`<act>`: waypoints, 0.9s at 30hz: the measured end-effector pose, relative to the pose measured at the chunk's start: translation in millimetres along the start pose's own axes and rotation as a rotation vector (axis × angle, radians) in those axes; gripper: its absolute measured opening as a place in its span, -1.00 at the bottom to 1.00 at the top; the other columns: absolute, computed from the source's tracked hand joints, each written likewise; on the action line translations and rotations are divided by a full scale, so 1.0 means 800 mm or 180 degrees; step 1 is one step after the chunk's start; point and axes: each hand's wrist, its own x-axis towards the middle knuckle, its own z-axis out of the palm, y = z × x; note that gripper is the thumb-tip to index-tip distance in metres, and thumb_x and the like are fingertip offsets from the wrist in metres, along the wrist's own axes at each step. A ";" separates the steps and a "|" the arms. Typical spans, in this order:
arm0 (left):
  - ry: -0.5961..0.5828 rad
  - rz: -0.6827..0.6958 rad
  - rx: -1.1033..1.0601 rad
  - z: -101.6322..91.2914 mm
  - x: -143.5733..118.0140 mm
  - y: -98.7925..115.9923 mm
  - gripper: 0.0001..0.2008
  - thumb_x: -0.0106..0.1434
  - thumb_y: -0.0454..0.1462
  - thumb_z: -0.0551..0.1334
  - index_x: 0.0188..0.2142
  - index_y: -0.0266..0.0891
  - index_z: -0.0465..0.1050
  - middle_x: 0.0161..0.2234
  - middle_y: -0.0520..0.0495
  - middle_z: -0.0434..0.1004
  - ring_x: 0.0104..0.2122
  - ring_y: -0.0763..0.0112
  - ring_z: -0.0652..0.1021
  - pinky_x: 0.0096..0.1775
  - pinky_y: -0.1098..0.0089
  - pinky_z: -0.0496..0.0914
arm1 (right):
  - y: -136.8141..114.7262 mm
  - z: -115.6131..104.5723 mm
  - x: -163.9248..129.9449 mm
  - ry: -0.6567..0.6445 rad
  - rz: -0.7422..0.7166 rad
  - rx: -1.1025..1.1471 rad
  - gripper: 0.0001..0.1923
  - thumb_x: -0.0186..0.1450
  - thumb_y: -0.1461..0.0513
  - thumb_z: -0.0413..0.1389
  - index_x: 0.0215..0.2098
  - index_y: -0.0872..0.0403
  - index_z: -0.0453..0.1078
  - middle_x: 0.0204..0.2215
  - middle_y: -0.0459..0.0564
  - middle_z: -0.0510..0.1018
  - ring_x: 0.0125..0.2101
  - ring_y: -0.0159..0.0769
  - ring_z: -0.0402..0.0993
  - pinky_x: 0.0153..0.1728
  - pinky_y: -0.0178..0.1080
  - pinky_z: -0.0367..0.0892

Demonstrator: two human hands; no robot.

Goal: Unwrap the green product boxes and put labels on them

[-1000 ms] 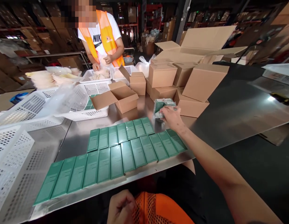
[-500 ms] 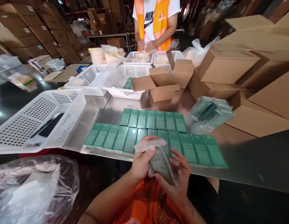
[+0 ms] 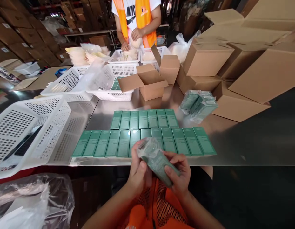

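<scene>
A green box in a clear plastic bag (image 3: 158, 161) is held between both my hands, just in front of the metal table's near edge (image 3: 147, 161). My left hand (image 3: 139, 173) grips its left side and the bag's open end. My right hand (image 3: 178, 173) supports the lower right end. Beyond my hands, two rows of flat green boxes (image 3: 147, 133) lie side by side on the table. A clear bag with several more green boxes (image 3: 198, 102) rests to the right.
White perforated baskets (image 3: 30, 127) stand at the left, another (image 3: 114, 82) farther back. An open cardboard box (image 3: 149, 82) and stacked closed cartons (image 3: 233, 70) fill the back right. A person in an orange vest (image 3: 136, 19) works opposite. A crumpled plastic bag (image 3: 30, 200) lies lower left.
My right hand left the bagged bundle and came back; both hands now hold one bagged green box near my body. The view has swung left and down.
</scene>
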 end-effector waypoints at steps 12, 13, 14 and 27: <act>-0.0225 0.1714 0.1390 -0.024 0.041 0.024 -0.93 0.29 -0.29 0.35 -0.26 -0.19 0.49 -0.37 -0.01 0.50 -0.35 0.40 0.55 -0.29 0.42 0.46 | 0.006 -0.004 0.003 -0.0916 0.1215 0.1049 -0.43 0.08 -0.04 0.31 0.06 -0.17 0.44 0.29 0.03 0.29 0.13 0.10 0.40 -0.02 0.05 0.42; -0.0174 0.1684 0.1449 -0.024 0.040 0.021 -0.94 0.30 -0.29 0.34 -0.25 -0.19 0.48 -0.38 -0.01 0.49 -0.35 0.41 0.54 -0.29 0.42 0.45 | 0.007 -0.002 0.002 -0.0957 0.1257 0.1159 -0.39 0.07 -0.04 0.32 0.08 -0.19 0.39 0.27 0.04 0.32 0.10 0.10 0.42 -0.04 0.06 0.44; -0.0109 0.1675 0.1505 -0.024 0.039 0.018 -0.95 0.33 -0.28 0.31 -0.25 -0.18 0.47 -0.38 0.00 0.48 -0.36 0.42 0.53 -0.31 0.43 0.44 | 0.008 -0.001 0.000 -0.0930 0.1276 0.1203 -0.34 0.05 -0.05 0.33 0.11 -0.20 0.36 0.20 0.06 0.39 0.05 0.09 0.47 -0.08 0.05 0.45; -0.0036 0.1885 0.2491 -0.027 -0.001 0.002 -0.71 0.40 -0.30 0.14 -0.50 -0.19 0.33 -0.53 0.03 0.37 -0.62 0.49 0.40 -0.57 0.46 0.28 | -0.007 -0.007 -0.013 -0.0653 0.0601 0.0150 -0.30 0.09 -0.23 0.27 0.09 -0.10 0.53 -0.17 0.04 0.34 -0.21 -0.12 0.34 -0.23 -0.14 0.37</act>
